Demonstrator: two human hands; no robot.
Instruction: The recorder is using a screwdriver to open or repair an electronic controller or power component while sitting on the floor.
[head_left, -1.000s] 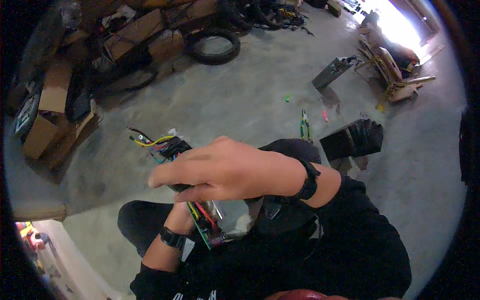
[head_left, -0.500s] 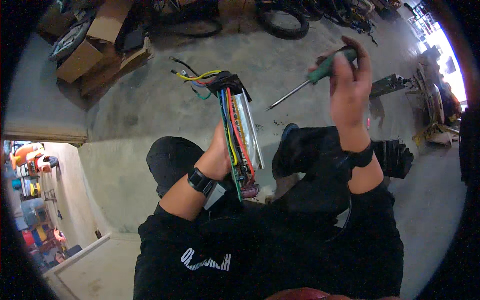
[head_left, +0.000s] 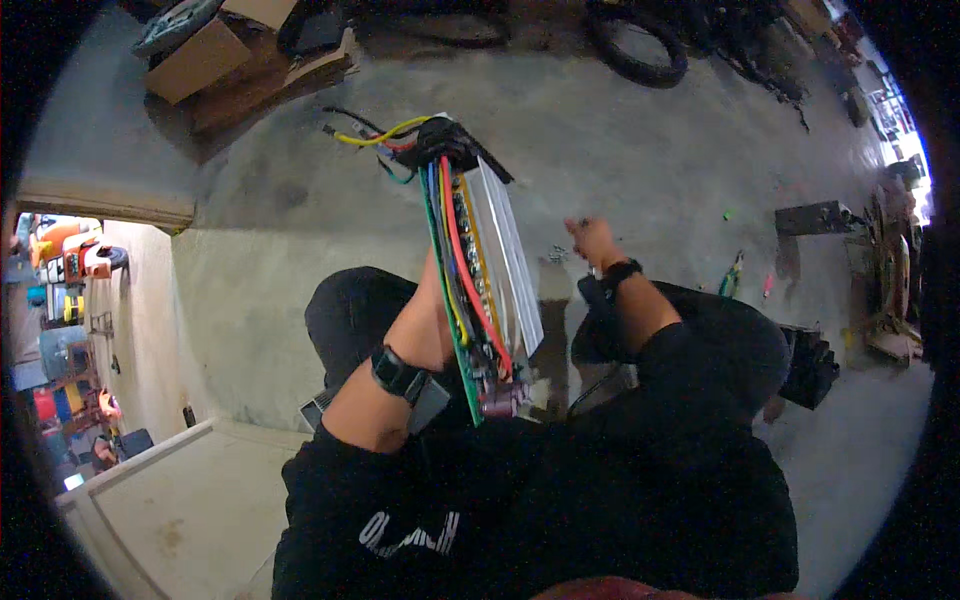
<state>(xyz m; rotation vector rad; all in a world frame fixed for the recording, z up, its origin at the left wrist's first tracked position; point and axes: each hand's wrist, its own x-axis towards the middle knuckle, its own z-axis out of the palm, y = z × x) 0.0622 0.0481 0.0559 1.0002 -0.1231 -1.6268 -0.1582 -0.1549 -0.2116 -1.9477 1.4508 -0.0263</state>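
Observation:
An electronic board assembly (head_left: 478,270) with a long aluminium bar, bundled red, yellow, blue and green wires and loose black-wrapped leads stands lengthwise in front of me. My left hand (head_left: 428,310) grips it from its left side and behind, with most of the fingers hidden by the board. My right hand (head_left: 594,243) is out over the floor, right of the assembly, by some small metal bits (head_left: 557,254). Its fingers are curled; what they hold is too small and blurred to make out, and the green screwdriver cannot be clearly seen.
Cardboard boxes (head_left: 197,62) and a tyre (head_left: 635,60) lie ahead. On the right are pliers (head_left: 732,275), a pink item (head_left: 768,284), a metal case (head_left: 808,219) and a black metal block (head_left: 810,372). A doorway to cluttered shelves is at left, beside a pale panel (head_left: 170,520).
My right hand went from covering the assembly to raised with a green screwdriver, then moved forward and left toward the floor. The assembly is now fully exposed, still in my left hand.

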